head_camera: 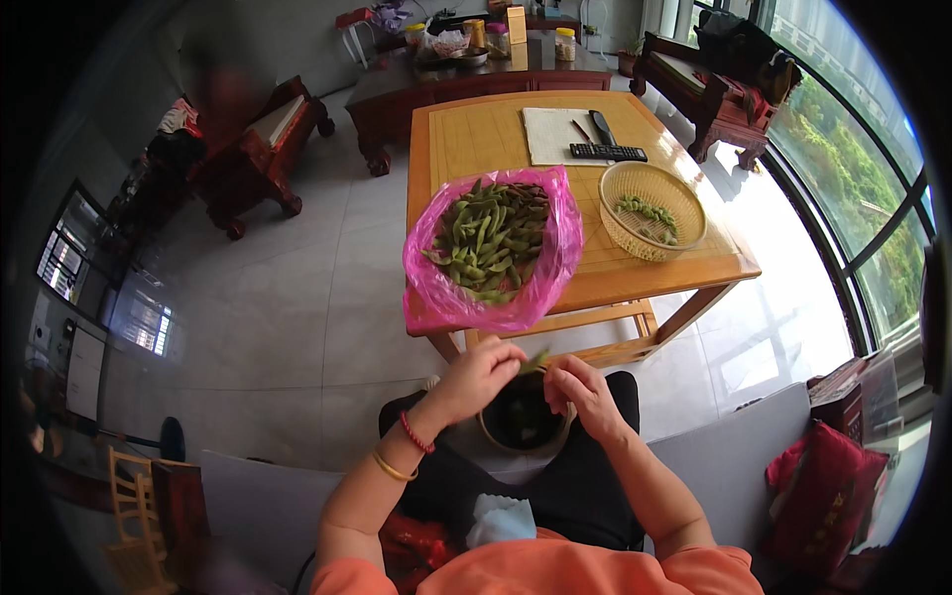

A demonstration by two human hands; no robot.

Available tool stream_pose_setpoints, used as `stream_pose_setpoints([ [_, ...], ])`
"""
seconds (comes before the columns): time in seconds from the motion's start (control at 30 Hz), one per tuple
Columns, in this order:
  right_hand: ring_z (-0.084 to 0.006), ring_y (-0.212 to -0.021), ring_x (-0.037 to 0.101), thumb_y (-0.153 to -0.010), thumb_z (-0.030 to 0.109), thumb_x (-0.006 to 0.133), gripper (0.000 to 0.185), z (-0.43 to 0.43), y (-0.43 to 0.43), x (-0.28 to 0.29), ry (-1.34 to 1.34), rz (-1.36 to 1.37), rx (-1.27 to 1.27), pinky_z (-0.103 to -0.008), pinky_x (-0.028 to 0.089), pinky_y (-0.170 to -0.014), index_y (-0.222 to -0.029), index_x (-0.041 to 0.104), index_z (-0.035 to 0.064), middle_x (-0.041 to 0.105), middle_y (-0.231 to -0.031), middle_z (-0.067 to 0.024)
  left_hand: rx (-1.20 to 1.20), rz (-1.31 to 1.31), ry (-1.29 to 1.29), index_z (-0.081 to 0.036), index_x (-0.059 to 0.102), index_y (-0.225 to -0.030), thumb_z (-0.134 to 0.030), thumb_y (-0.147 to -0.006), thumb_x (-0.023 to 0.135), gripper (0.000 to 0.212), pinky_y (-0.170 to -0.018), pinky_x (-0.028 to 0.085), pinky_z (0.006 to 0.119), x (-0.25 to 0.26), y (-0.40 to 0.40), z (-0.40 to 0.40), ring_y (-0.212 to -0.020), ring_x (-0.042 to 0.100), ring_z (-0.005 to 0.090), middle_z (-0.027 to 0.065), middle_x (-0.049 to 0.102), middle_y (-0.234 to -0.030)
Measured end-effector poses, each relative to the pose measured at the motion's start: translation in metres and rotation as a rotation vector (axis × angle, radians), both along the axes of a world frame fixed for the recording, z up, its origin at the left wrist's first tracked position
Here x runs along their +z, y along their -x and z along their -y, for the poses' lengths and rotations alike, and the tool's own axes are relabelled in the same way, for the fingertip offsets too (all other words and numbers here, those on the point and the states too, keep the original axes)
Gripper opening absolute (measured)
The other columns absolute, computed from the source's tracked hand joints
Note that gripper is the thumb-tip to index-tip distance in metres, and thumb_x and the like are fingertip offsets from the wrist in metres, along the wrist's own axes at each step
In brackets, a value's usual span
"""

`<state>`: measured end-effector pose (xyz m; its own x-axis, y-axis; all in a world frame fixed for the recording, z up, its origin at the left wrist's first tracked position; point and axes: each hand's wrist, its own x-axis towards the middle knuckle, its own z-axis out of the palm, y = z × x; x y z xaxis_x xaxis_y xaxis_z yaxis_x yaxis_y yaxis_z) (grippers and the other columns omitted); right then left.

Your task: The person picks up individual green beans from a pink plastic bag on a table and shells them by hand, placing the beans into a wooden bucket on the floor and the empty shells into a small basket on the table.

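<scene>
My left hand (476,379) and my right hand (587,394) come together over a round bin (487,431) between my knees. A green bean pod (534,362) sits at the fingertips of my left hand, and my right fingers are at its other end. Just beyond the hands, a pink plastic bag (569,245) full of green pods (487,230) stands open on the near left of the wooden table (595,294). To its right is a yellowish plastic basket (651,249) with some shelled green beans (647,212) in it. The bin's inside is dark.
Farther back on the table lie a sheet of paper (547,137), a pen (581,132) and two remote controls (608,152). Behind stands a dark low table (476,91) with jars. Wooden armchairs stand left and right. A red cushion (833,491) is at my right.
</scene>
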<state>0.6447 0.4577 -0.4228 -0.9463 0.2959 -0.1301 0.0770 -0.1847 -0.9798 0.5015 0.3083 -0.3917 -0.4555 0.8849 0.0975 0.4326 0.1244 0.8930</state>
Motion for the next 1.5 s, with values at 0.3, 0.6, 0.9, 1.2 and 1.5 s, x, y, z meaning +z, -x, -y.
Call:
stream_pose_setpoints([
  [0.3, -0.0075, -0.05, 0.042, -0.096, 0.023, 0.043, 0.028, 0.029, -0.004, 0.01, 0.086, 0.175, 0.181, -0.0215, 0.032, -0.046, -0.075, 0.05, 0.0057, 0.048, -0.059, -0.0002, 0.052, -0.784, 0.043, -0.005, 0.051, -0.08, -0.017, -0.08, 0.062, 0.016, -0.062, 0.045, 0.035, -0.016, -0.053, 0.026, -0.073, 0.055, 0.0243, 0.0073, 0.05, -0.074],
  [0.6, -0.0088, -0.048, 0.034, -0.091, 0.022, 0.039, 0.024, 0.027, -0.016, -0.016, 0.487, 0.091, 0.232, -0.0219, 0.026, -0.045, -0.073, 0.044, 0.007, 0.04, -0.058, -0.0007, 0.003, -0.9, -0.07, -0.007, 0.047, -0.077, -0.016, -0.082, 0.059, 0.016, -0.062, 0.044, 0.034, -0.011, -0.052, 0.025, -0.067, 0.052, 0.0228, 0.0063, 0.045, -0.07],
  [0.9, -0.0157, -0.052, 0.045, -0.081, 0.012, 0.042, 0.017, 0.043, -0.011, -0.024, -0.253, 0.095, 0.01, -0.0299, 0.037, -0.05, -0.074, 0.05, 0.0, 0.046, -0.058, -0.007, 0.105, -0.296, -0.083, -0.003, 0.049, -0.078, -0.017, -0.093, 0.049, 0.02, -0.053, 0.042, 0.031, -0.046, -0.062, 0.025, -0.058, 0.053, 0.0206, 0.0067, 0.052, -0.067],
  [1.2, -0.0167, -0.058, 0.05, -0.081, 0.012, 0.043, 0.018, 0.034, -0.016, -0.008, -0.396, 0.115, 0.297, -0.0312, 0.042, -0.056, -0.08, 0.055, -0.0013, 0.053, -0.062, -0.011, -0.167, 0.97, 0.201, -0.002, 0.059, -0.084, -0.03, -0.098, 0.039, 0.037, -0.046, 0.035, 0.02, -0.047, -0.039, 0.041, -0.048, 0.042, 0.0066, -0.0016, 0.046, -0.057],
  [1.5, -0.0064, -0.063, 0.047, -0.089, 0.024, 0.06, 0.023, 0.018, -0.011, -0.012, -0.225, 0.214, 0.495, -0.0225, 0.04, -0.056, -0.088, 0.058, 0.0009, 0.054, -0.069, -0.0002, -0.107, 0.832, 0.304, -0.004, 0.058, -0.084, -0.031, -0.098, 0.041, 0.035, -0.04, 0.028, 0.02, -0.05, -0.048, 0.042, -0.046, 0.036, 0.0035, -0.0046, 0.042, -0.057],
])
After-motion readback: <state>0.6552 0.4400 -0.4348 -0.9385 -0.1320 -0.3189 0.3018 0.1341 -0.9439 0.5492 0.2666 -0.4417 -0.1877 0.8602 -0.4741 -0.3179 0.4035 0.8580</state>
